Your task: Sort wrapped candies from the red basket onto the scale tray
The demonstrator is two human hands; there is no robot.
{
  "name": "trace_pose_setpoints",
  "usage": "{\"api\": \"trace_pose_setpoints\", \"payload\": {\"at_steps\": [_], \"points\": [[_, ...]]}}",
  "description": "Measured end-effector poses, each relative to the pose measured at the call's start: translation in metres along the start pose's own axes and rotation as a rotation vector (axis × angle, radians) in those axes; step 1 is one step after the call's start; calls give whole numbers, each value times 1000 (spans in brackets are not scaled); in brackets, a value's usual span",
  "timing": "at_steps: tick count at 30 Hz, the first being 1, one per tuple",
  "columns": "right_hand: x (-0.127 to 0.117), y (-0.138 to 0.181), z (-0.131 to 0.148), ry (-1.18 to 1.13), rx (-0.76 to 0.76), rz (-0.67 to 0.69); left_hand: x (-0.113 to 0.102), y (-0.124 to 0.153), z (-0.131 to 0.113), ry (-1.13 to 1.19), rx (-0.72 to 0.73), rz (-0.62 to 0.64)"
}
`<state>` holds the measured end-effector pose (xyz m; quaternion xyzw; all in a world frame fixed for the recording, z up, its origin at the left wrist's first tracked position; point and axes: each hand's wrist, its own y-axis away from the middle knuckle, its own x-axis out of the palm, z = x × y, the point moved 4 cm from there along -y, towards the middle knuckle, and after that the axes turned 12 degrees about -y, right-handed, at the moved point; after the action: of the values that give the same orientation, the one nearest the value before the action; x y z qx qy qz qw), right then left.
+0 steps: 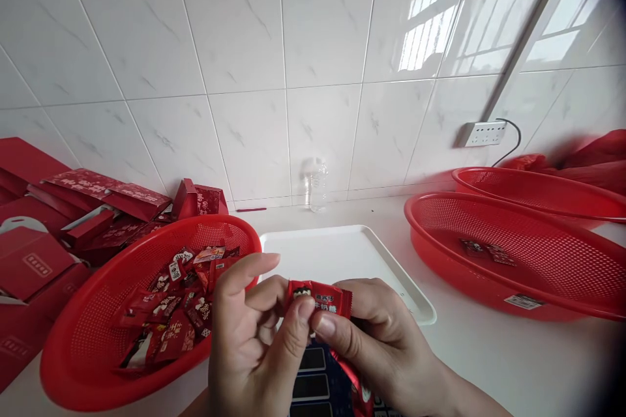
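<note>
Two bare hands meet low in the middle of the view, pinching one small red wrapped packet (320,296) between them — the left hand (264,332) closed on its left part with thumb and a bent finger, the right hand (386,339) closed on its right part, near the crimped end. The left index finger points up and away from the packet, and the two thumb tips nearly meet on its front. Below the hands sits a dark blue panel (313,378) with pale-edged rectangles, beside a shiny red wrapper (362,397), both partly hidden. Beyond them a white tray (323,247) lies on the white counter (562,371). Left of the tray stands a red basket (83,313) holding many red packets (176,332), with red boxes (39,254) piled further left. To the right, a larger red colander (460,273) holds a few dark red packets (499,255) — another red basin (528,186) stands behind it. A clear bottle (317,186) stands near the tiled wall (244,32).
</note>
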<state>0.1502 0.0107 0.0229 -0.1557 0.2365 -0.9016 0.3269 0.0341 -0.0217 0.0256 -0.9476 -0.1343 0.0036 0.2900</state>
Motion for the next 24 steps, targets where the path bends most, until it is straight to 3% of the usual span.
{"api": "trace_pose_setpoints", "payload": {"at_steps": [4, 6, 8, 11, 15, 17, 19, 21, 24], "points": [[1, 0, 0, -28, 8, 15, 2, 0, 2, 47, -84, 23], [-3, -1, 1, 82, 10, -3, 3, -4, 6, 66, -108, 74], [-10, -2, 6, 330, -100, -43, 1, -9, 11, 47, -104, 101], [-15, -3, 16, 801, -396, -85, -2, -20, 19, 24, -101, 201], [-15, -5, 17, 1146, -575, -23, 0, -28, 25, 154, -311, 375], [-15, -5, 16, 1156, -607, -9, 1, -28, 26, 231, -439, 389], [-17, -5, 14, 1080, -581, -42, 1, -27, 24, 285, -467, 369], [-24, -5, 11, 909, -450, -144, -2, -27, 22, 287, -415, 295], [-36, -5, 1, 485, -133, -287, -7, -25, 21, 209, -268, 234]]}}
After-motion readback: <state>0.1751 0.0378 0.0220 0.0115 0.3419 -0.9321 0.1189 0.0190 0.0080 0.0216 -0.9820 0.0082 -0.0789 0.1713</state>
